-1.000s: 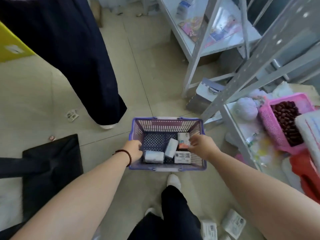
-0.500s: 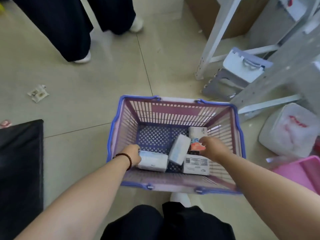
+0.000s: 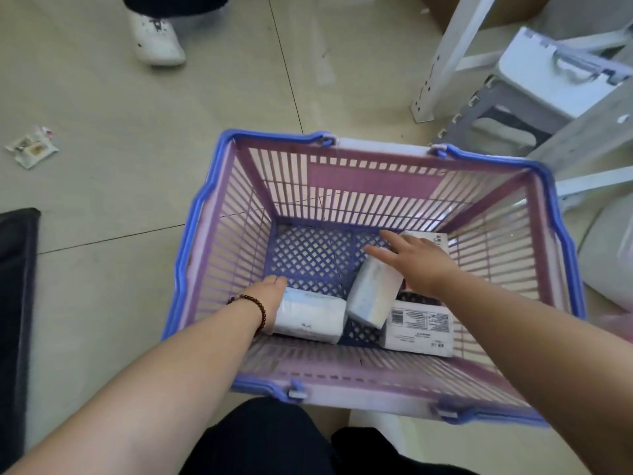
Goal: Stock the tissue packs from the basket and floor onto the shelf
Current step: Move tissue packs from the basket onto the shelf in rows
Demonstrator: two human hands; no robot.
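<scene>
Basket point(image 3: 219, 214) on floor point(image 3: 102, 108), blue rim, slatted walls. Stool point(image 3: 548, 73) well behind it at right, beside a shelf leg point(image 3: 445, 56). Four packs in basket's near half: flat pack point(image 3: 310, 315) at left, tilted pack point(image 3: 373, 296) centre, label pack point(image 3: 419, 329) at right, far pack point(image 3: 435, 238) behind. Left hand point(image 3: 269, 299) touches flat pack's left end; grip hidden, cannot tell. Right hand point(image 3: 416, 260) spread open over tilted pack, holding nothing. Wrapper point(image 3: 32, 149) far left.
</scene>
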